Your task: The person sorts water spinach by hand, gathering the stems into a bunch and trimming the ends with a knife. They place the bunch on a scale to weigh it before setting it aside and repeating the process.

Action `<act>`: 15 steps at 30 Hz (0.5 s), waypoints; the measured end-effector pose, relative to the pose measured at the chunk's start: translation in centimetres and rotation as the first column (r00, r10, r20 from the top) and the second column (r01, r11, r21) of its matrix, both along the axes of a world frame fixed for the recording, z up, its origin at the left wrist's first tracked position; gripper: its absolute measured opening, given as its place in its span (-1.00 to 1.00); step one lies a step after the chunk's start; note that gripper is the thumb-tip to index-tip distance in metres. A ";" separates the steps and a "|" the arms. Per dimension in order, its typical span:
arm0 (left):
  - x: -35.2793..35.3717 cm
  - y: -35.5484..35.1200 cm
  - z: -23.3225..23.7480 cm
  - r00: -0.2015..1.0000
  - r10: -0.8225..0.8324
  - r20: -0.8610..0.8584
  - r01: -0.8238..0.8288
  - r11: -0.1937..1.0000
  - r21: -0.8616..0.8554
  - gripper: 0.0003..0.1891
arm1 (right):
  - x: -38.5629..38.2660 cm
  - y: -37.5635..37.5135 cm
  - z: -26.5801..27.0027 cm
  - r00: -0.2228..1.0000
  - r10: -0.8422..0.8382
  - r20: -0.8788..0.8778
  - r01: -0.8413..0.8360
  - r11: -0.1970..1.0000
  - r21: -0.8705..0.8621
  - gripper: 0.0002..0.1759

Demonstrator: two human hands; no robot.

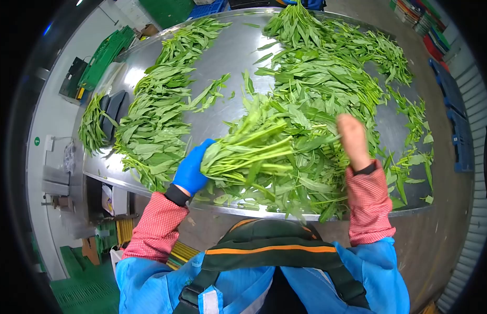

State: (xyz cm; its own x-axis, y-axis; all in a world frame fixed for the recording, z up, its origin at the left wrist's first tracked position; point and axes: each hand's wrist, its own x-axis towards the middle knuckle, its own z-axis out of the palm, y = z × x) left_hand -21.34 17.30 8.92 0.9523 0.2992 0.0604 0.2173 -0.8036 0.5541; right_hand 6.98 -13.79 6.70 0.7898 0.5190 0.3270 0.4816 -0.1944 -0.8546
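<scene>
My left hand (193, 168), in a blue glove, is wrapped round a bunch of long green leafy stems (254, 152), whose cut ends point right. My bare right hand (353, 137) is blurred by motion over the right side of a large heap of leafy greens (327, 89); its fingers are smeared, and whether they hold a stem cannot be made out. Loose stems and leaves lie under and around both hands on the metal table (222, 52).
A long row of greens (154, 110) lies on the table's left side, with a smaller bunch (92, 124) beyond it by a dark object (114, 112). Green crates (105, 57) stand at the left, blue pallets (460, 138) at the right. The table's front edge is near my waist.
</scene>
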 end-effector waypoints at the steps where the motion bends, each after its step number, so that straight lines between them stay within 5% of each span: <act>1: -0.2 0.2 0.1 1.000 0.006 0.010 -0.006 1.000 -0.004 -0.29 | 0.6 -1.0 1.4 0.821 -0.060 -0.568 0.139 0.986 0.096 -0.70; 4: 0.0 0.2 0.4 0.999 -0.010 0.042 0.010 1.000 0.005 -0.28 | -0.2 1.1 1.3 0.865 -0.098 -0.492 0.080 0.995 -0.057 -0.77; 5: 0.4 0.0 0.7 1.000 -0.015 0.026 0.016 0.999 -0.034 -0.28 | 0.2 1.8 -0.2 0.848 0.126 -0.515 -0.181 0.982 -0.058 -0.75; 7: 1.2 -0.9 1.1 1.000 -0.027 -0.008 0.026 0.993 -0.114 -0.28 | -2.1 4.1 1.6 0.709 0.338 -0.619 -0.387 0.920 0.059 -0.39; 9: 1.6 -1.0 0.5 0.998 -0.058 0.013 0.060 0.986 -0.154 -0.29 | -3.4 7.0 -0.7 0.718 0.480 -0.503 -0.538 0.842 0.036 -0.42; 11: 1.7 -1.2 0.4 0.999 -0.051 -0.007 0.048 0.973 -0.224 -0.30 | -3.8 7.7 -0.9 0.663 0.536 -0.523 -0.461 0.842 0.280 -0.57; 13: 1.6 -1.5 1.0 0.998 -0.061 -0.002 0.059 0.975 -0.212 -0.30 | -3.3 6.8 0.2 0.702 0.390 -0.596 -0.401 0.908 0.122 -0.70; 15: 1.8 -2.0 1.5 0.997 -0.070 0.016 0.072 0.984 -0.166 -0.30 | -3.1 6.3 -0.4 0.781 0.398 -0.481 -0.295 0.914 0.277 -0.77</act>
State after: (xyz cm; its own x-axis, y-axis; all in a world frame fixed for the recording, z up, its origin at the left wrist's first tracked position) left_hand -19.50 15.31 10.37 0.9711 0.2374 0.0254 0.1565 -0.7135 0.6830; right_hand 3.85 -7.44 6.31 0.6440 0.7641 0.0361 -0.0364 0.0778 -0.9963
